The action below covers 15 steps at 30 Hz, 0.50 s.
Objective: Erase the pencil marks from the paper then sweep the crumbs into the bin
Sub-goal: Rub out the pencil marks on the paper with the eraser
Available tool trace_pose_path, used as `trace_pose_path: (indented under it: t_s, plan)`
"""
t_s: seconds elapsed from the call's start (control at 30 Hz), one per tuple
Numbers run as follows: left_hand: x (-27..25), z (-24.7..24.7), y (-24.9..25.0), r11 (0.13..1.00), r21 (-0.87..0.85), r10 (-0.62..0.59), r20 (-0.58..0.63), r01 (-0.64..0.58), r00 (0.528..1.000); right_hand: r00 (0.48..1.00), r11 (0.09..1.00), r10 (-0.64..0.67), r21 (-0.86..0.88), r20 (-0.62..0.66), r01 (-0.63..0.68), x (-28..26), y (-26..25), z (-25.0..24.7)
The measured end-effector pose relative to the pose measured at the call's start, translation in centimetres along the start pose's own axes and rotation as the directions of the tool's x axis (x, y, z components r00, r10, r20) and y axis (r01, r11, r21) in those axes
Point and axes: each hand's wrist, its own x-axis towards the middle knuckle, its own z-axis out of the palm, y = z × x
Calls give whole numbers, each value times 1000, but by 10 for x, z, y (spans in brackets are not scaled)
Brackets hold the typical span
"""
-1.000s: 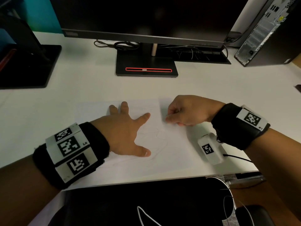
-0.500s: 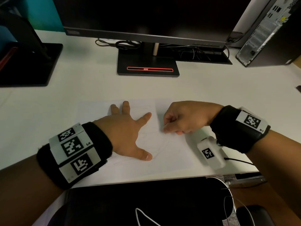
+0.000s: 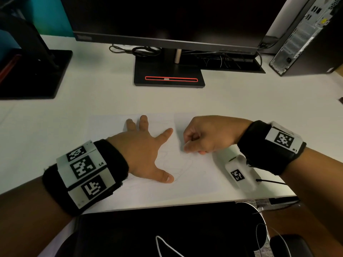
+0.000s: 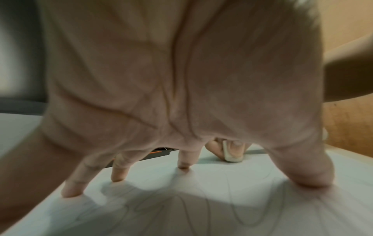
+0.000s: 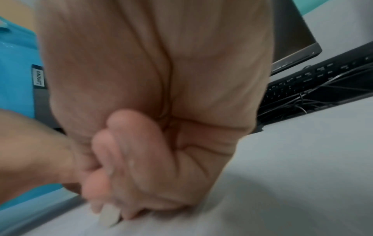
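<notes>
A white sheet of paper (image 3: 194,175) with faint looping pencil marks (image 4: 238,214) lies on the white desk near its front edge. My left hand (image 3: 144,151) presses flat on the sheet with fingers spread. My right hand (image 3: 206,138) is curled and pinches a small white eraser (image 4: 232,151), whose lower end touches the paper just right of the left index finger. In the right wrist view the eraser (image 5: 109,215) pokes out blurred below the fingertips. No crumbs or bin can be made out.
A monitor stand (image 3: 168,75) with a red slot sits behind the paper, a second black stand (image 3: 35,75) at the far left. A keyboard with cables (image 5: 315,83) and a computer tower (image 3: 306,34) are at the back right. A dark surface (image 3: 167,232) lies below the desk edge.
My right hand with the eraser has slid a little toward me and leftward across the paper. The left hand has stayed flat in the same spot.
</notes>
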Motion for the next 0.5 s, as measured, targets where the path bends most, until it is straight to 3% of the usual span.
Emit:
trace_pose_path:
  t_s: [0.07,0.2,0.3,0.43,0.5]
  plan:
    - [0,0,0,1000,2,-2,-1,2,1000,999,999,28,34,25,-29,-2,2,-2]
    - [-1,-1,1,1000,-1,0,0,0,1000,992,1000,-9,-21,-127,7,1,3,-2]
    - [0,-1,1,1000,-3,-1,0,1,1000,999,999,-40,-17,-17,40,-3,-1,6]
    - [-1,-1,1,1000,1,3,-10,-3,1000,993,999,-28,-27,-119,25,-1,3,1]
    - [-1,0,0,1000,1,3,-18,-3,1000,994,997,-65,-47,-86,61,-3,-1,6]
